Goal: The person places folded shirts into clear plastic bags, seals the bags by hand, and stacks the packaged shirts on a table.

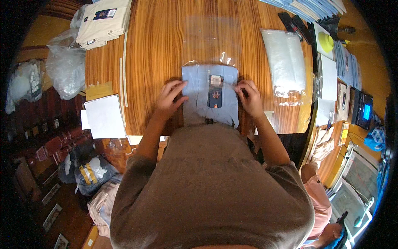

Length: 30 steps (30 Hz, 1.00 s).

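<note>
A folded light-blue garment (197,93) lies in front of me, partly inside a clear plastic bag (211,39) whose empty length stretches away over the table. A dark hang tag (215,93) with an orange mark rests on the garment's middle. At the left edge of the garment, my left hand (171,98) touches the plastic with its fingertips, thumb and fingers apart. My right hand (250,96) pinches the bag's right edge between thumb and fingers. The near end of the garment reaches the table's front edge by my shirt.
Cream folded garments (103,23) are stacked at the far left, above white paper sheets (104,116). A pile of clear bags (286,62) lies to the right. Blue garments (311,8) are stacked at the far right. Another person's pink sleeve (319,199) shows at lower right.
</note>
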Motion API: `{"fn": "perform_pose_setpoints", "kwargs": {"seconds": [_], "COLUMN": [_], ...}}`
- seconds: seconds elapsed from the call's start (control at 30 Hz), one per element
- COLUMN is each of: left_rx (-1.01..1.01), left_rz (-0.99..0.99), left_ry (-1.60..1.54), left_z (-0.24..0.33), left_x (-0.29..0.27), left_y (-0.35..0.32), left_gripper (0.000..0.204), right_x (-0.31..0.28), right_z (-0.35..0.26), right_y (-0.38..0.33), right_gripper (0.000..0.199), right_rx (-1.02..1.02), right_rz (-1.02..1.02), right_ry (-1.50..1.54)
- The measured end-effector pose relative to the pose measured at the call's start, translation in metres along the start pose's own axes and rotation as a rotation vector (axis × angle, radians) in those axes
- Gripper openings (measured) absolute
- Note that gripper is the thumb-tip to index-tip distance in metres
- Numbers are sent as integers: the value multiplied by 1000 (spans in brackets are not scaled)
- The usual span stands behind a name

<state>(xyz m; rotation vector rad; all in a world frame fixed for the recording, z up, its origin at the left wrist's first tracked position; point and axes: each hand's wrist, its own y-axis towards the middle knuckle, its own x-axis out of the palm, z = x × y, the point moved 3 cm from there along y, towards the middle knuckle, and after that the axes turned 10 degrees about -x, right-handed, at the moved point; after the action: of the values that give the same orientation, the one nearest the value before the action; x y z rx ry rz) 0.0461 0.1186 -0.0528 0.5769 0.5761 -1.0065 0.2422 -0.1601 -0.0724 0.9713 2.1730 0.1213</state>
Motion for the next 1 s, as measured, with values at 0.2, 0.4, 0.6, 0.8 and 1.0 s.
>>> {"fn": "perform_pose_setpoints", "kwargs": {"seconds": [0.2, 0.4, 0.6, 0.8, 1.0], "left_rx": [73, 56, -252, 87, 170], "left_rz": [-102, -425, -828, -420, -359], "left_ry": [92, -42, -173, 197, 159], "left_z": [-26, 1, 6, 86, 80], "left_x": [7, -23, -22, 14, 54], "left_y": [-5, -63, -99, -31, -19], "left_gripper": [20, 10, 26, 33, 18], "right_x": [3, -8, 4, 2, 31], "right_z": [3, -31, -39, -57, -42], "right_y": [-9, -85, -177, -98, -104], "right_gripper": [14, 16, 22, 26, 27], "right_rx": [94, 142, 577, 712, 899], "right_rz": [-19, -224, -374, 190, 128], "right_ry": [13, -17, 216, 389, 650]}}
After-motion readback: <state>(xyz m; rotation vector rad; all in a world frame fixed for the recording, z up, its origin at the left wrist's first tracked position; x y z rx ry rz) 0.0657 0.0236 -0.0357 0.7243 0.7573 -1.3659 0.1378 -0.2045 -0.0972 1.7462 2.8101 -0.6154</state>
